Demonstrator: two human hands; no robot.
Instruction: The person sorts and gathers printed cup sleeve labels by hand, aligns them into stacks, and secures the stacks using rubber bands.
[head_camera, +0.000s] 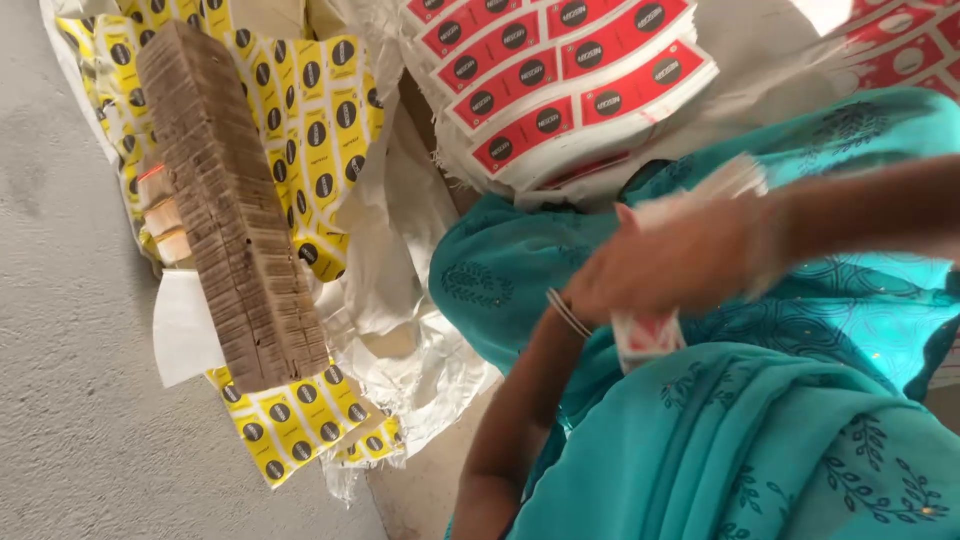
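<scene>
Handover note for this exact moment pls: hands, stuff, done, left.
Left hand and right hand: blurred, meeting over the lap on a small red-and-white card; unclear which fingers grip it.
Red printed sheets: piled beyond the hands.
Done: long brown stack lies on the yellow printed sheets.
Left: the red pile is still thick.

My blurred hands (665, 270) grip small red-and-white cards (648, 335) over my teal lap (780, 440); a long brown stack (232, 205) lies far left.

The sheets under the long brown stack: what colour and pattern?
Yellow sheets with black round marks, head view.
</scene>
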